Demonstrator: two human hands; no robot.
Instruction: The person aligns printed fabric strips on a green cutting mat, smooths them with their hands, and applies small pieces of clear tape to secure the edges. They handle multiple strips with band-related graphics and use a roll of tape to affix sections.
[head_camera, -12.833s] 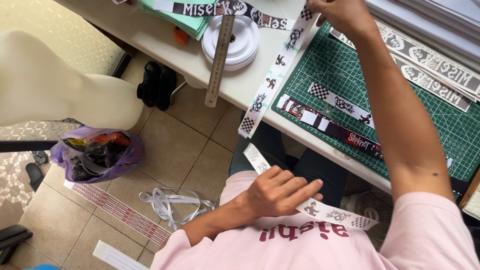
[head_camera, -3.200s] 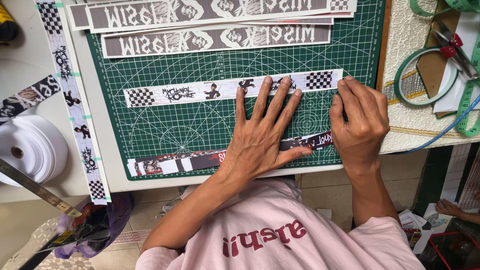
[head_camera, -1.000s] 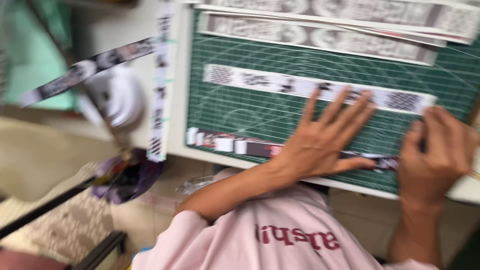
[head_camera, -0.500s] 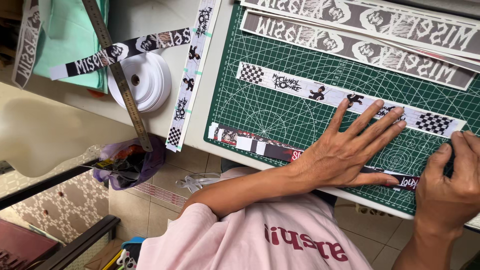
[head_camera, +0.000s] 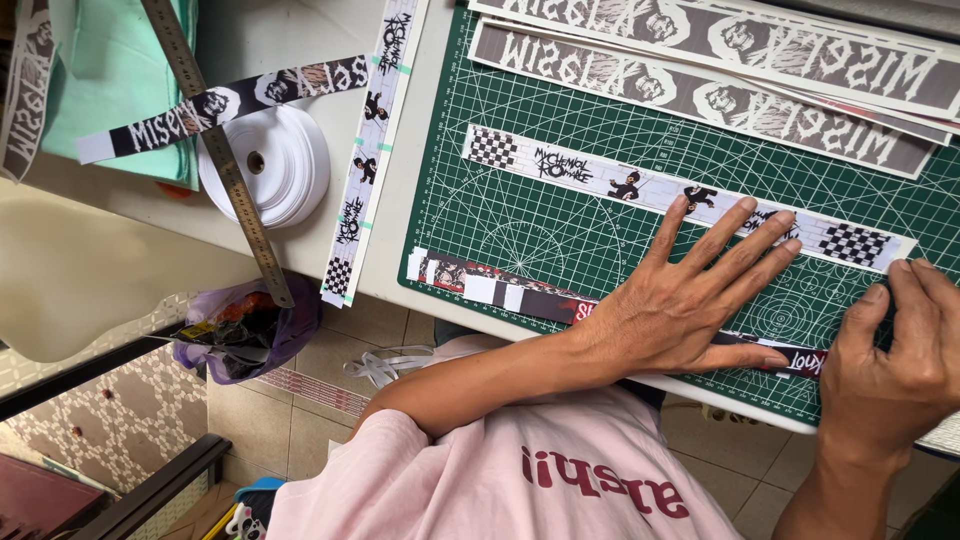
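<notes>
My left hand (head_camera: 680, 305) lies flat with fingers spread on a green cutting mat (head_camera: 520, 225). Its palm presses a dark red-and-black printed strip (head_camera: 500, 292) along the mat's near edge, and its fingertips reach a white printed strip with checkered ends (head_camera: 560, 165). My right hand (head_camera: 895, 360) rests curled at the right end of the dark strip. I cannot tell whether it pinches that strip.
Long black-and-white printed strips (head_camera: 700, 85) lie across the mat's far side. Left of the mat are a narrow printed strip (head_camera: 365, 170), a white ribbon roll (head_camera: 280, 165), a metal ruler (head_camera: 235, 190) and a teal sheet (head_camera: 110, 70). A purple bag (head_camera: 245, 330) sits on the floor.
Both hands stay on the dark strip in the same pose. The view has steadied and shifted slightly since the blurred frame a second ago.
</notes>
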